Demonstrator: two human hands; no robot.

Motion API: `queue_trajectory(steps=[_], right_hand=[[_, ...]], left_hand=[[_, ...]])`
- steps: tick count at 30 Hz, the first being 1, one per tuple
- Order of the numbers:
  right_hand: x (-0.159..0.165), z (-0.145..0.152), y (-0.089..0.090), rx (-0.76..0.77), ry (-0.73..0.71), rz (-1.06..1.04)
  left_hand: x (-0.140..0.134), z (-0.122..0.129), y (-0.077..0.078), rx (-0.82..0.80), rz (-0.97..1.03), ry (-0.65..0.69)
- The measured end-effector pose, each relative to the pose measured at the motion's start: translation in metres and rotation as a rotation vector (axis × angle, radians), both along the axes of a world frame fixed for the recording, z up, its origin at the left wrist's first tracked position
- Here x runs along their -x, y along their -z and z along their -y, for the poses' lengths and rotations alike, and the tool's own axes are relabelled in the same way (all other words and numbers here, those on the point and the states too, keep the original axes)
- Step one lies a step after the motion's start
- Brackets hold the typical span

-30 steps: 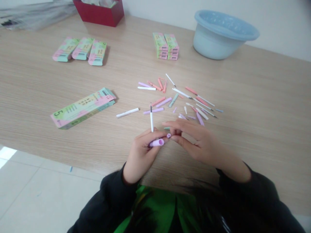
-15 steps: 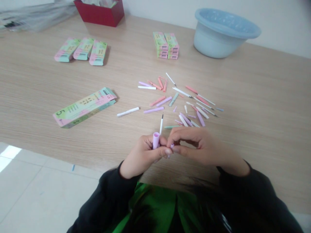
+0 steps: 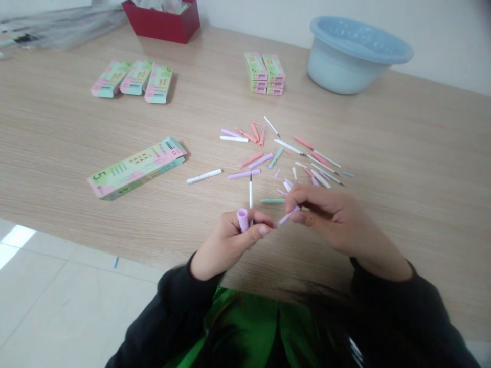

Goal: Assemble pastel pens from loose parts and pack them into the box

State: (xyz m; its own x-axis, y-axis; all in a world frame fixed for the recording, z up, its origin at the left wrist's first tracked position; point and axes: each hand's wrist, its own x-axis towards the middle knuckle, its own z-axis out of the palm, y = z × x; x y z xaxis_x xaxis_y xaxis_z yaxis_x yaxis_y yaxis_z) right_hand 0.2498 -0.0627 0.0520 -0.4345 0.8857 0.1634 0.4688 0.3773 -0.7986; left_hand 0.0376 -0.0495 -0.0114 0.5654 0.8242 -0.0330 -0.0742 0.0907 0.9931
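My left hand (image 3: 233, 237) is closed around a short purple pen tube (image 3: 243, 221), its open end facing up. From the same fingers a white pen refill (image 3: 250, 191) with a dark tip sticks up, pointing away from me. To the right, my right hand (image 3: 330, 214) pinches a slim purple pen part (image 3: 288, 216) between thumb and fingertips. The lower end of that part comes close to my left fingertips; whether they touch I cannot tell. Just beyond my hands lie loose pen pieces, among them a green pen tube (image 3: 272, 201) and a purple pen tube (image 3: 244, 174).
An opened carton (image 3: 136, 168) lies on the left of the wooden table. Behind it are three flat cartons (image 3: 132, 79). Stacked small boxes (image 3: 264, 74), a blue basin (image 3: 358, 56) and a red box (image 3: 163, 23) stand at the back. Plastic bags (image 3: 69, 25) lie far left.
My right hand has moved right, away from my left, drawing the slim purple part into view. The refill in my left hand has shifted slightly left.
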Motion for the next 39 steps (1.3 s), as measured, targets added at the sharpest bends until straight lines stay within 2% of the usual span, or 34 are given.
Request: queue_trajectory(steps=[3,6,9,16,19,23,26,29,32,39], right_hand=[[-0.001,0.004,-0.014,-0.184,0.146,0.072],[0.006,0.007,-0.022,-0.284,0.101,0.160],[0.015,0.008,-0.022,-0.313,0.027,0.197],[0.022,0.006,-0.014,-0.280,-0.051,0.246],[0.023,0.001,-0.018,-0.267,-0.092,0.233],[0.020,-0.014,-0.033,-0.209,-0.107,0.189],[0.016,-0.030,-0.043,-0.130,-0.101,0.129],[0.011,-0.042,-0.047,0.000,-0.103,0.046],[0.008,-0.048,-0.046,0.085,-0.071,-0.012],[0.010,-0.043,-0.041,-0.013,0.077,-0.030]], left_hand=[[-0.002,-0.001,0.000,-0.164,-0.135,-0.021],[-0.006,0.000,0.001,-0.237,-0.192,-0.028],[-0.008,0.002,0.003,-0.255,-0.223,-0.050],[-0.012,0.002,0.001,-0.277,-0.223,-0.052],[-0.011,-0.002,-0.005,-0.171,-0.149,0.040],[-0.002,-0.014,-0.021,0.221,0.120,0.383],[0.005,-0.026,-0.035,0.423,0.210,0.499],[0.008,-0.035,-0.047,0.446,0.198,0.486],[0.006,-0.039,-0.050,0.396,0.213,0.450],[-0.002,-0.041,-0.038,0.380,0.433,0.447]])
